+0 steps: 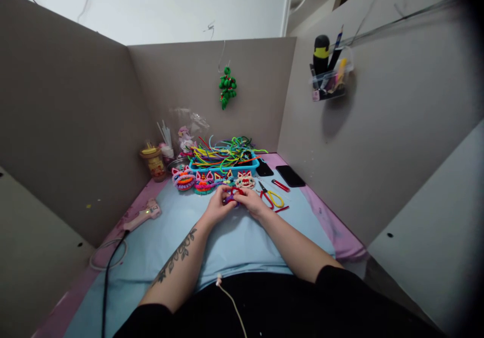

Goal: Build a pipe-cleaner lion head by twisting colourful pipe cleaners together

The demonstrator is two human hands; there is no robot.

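Observation:
Both my hands meet over the light blue mat [242, 242] in the middle of the desk. My left hand [218, 204] and my right hand [252, 201] are pinched together on a small red and purple pipe-cleaner piece [234, 195] held between the fingertips. Just beyond my hands stands a row of finished colourful pipe-cleaner figures [204, 181]. Behind them a blue tray [225, 169] is heaped with loose pipe cleaners in many colours.
Red and yellow scissors [272, 197] lie right of my hands, with two black phones [290, 176] beyond. A pink glue gun [142, 217] with a black cord lies at left, near a jar [154, 162]. Cardboard walls surround the desk; a green ornament [227, 87] hangs at the back.

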